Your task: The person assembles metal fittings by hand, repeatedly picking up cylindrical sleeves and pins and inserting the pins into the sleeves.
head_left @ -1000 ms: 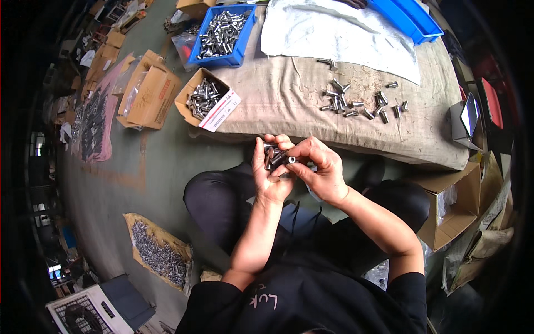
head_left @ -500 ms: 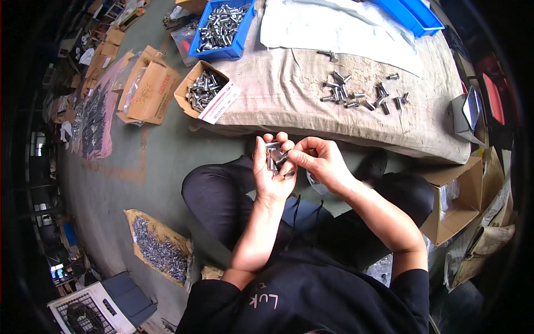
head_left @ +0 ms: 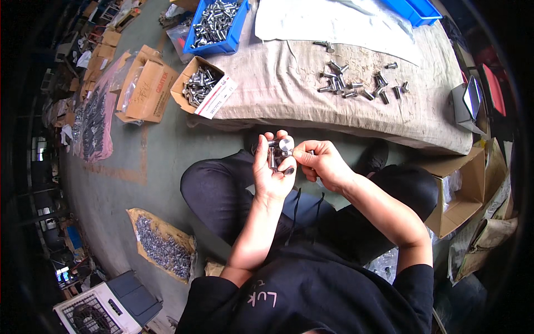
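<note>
Palm up over my lap, my left hand (head_left: 268, 177) curls round several shiny flat-headed metal pins (head_left: 272, 158). One round head (head_left: 286, 145) faces up at its fingertips. Beside it, my right hand (head_left: 327, 166) has thumb and index finger closed at the pins; its grip seems to be on one of them, partly covered by the fingertips. Another bit of metal shows behind its curled fingers, too hidden to make out. Ahead, a loose group of similar pins (head_left: 355, 85) lies on the cloth-covered table (head_left: 267, 89).
A blue bin (head_left: 231, 45) and an open carton (head_left: 177, 87), both with metal pins, stand at the table's left. Small metal parts fill a flat tray (head_left: 133, 220) on the floor. At right sits an open cardboard box (head_left: 470, 209); a fan unit (head_left: 130, 320) stands lower left.
A pin's round head now faces up at my left fingertips, where pins lay sideways before. My right fingers have shifted slightly. The view has moved a little.
</note>
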{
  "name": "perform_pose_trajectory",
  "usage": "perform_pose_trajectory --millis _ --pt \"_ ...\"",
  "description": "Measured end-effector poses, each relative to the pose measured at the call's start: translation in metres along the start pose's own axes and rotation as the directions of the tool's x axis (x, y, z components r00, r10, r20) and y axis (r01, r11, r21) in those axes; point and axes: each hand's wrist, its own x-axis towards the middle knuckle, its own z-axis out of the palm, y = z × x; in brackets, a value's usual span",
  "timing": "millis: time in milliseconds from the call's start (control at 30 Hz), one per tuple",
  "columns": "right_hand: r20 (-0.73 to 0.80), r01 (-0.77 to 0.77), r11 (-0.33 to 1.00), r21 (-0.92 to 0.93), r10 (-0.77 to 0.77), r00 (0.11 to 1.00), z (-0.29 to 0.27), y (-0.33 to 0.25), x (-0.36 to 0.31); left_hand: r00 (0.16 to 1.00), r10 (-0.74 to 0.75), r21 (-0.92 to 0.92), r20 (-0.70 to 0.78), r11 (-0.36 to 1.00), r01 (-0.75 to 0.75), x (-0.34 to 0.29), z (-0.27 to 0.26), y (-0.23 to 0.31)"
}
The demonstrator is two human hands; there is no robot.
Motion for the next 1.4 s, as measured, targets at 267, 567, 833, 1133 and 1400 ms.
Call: perform_pose_trajectory --millis 267,567,833,1133,1400 --pt "0.028 -0.012 1.0 -0.026 0.012 1.0 0.004 -0.006 -0.005 0.944 0.282 0.436 -0.171 0.881 -0.184 -0.003 0.005 -0.009" --pt "-0.009 0.17 0.882 -0.441 -0.193 0.981 0.007 0.005 -0.005 0.887 0.421 0.614 -0.188 0.756 -0.228 -0.004 0.001 -0.024" --pt "0.035 0.027 0.962 0.273 -0.038 0.999 0.004 0.009 -0.003 0.959 0.18 0.271 -0.221 0.956 -0.117 -0.003 -0.003 -0.006" --pt "0.173 -0.155 0.806 0.572 0.067 0.983 0.003 0.017 0.0 0.944 0.325 0.569 -0.056 0.788 -0.237 -0.016 0.007 -0.022" --pt "0.286 -0.225 0.778 0.586 0.061 0.956 -0.003 0.013 -0.002 0.99 0.136 0.316 -0.032 0.941 -0.119 -0.015 0.011 -0.017"
